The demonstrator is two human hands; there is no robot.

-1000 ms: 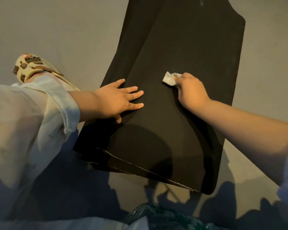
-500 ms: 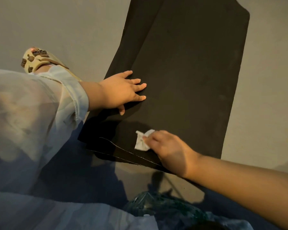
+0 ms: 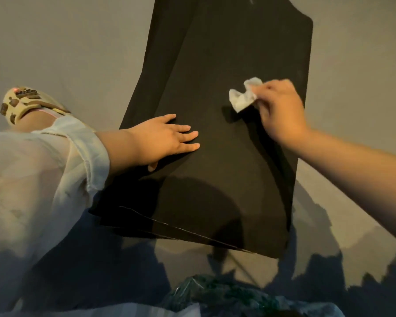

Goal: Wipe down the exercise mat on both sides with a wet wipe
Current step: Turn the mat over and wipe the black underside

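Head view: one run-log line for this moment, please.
left hand flat on mat | right hand pinching wet wipe | wiping

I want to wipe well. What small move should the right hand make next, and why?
Probably press the wipe down and stroke toward the mat's near edge. The right hand pinches it, seemingly lifted above its shadow, while the left hand lies flat, steadying the mat.

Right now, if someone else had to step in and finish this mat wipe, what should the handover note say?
Left hand: flat, fingers spread, pinning the black exercise mat near its left edge.
Right hand: pinching a crumpled wet wipe just above the mat's right-centre.
Mat lies on the floor, its near end doubled over in layers.
Done: wiping of the upward face is under way; how much is covered cannot be told.
Left: finish this face, flip the mat, wipe the other side.
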